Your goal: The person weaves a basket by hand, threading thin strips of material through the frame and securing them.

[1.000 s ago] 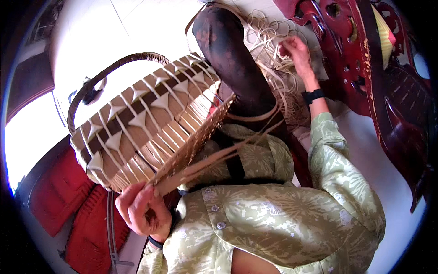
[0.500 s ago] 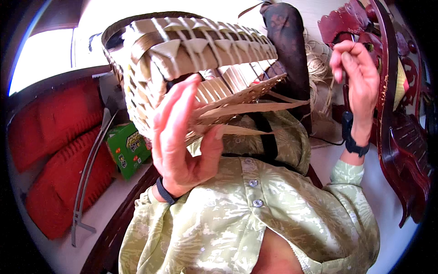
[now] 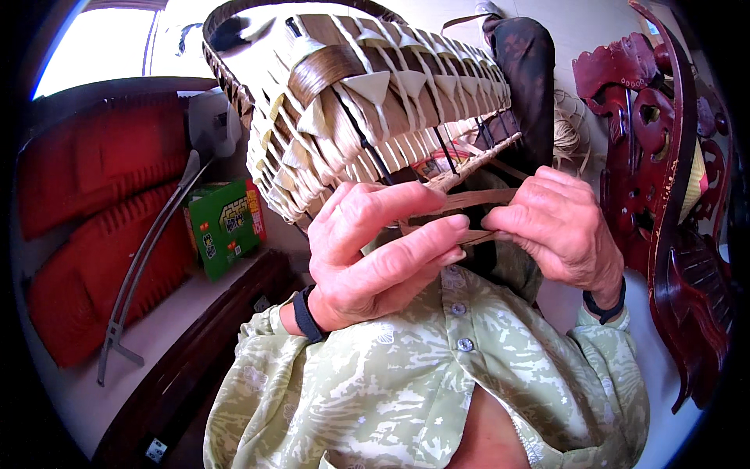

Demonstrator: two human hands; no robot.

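A woven basket [image 3: 406, 94] with cream strips, triangular tabs, dark rods and a brown looped handle fills the upper middle, tilted toward me, with part of its inside showing. Just below its rim, my left hand [image 3: 375, 258] is closed on a flat tan-brown strip [image 3: 476, 199]. On the other side my right hand [image 3: 555, 230] pinches the same band of strips between thumb and fingers. Where the strips pass under my fingers is partly hidden.
Red cushions [image 3: 105, 156] lie at the left beside a grey metal frame [image 3: 137, 262] and a green box [image 3: 224, 230]. Coiled pale strips [image 3: 566, 129] lie beside my dark-clothed leg [image 3: 527, 78]. Carved dark red wooden furniture [image 3: 660, 219] stands at the right.
My right hand has come down and left from the coiled strips to the strips below the basket. My left hand has closed on them. The basket now appears higher and turned, showing its end.
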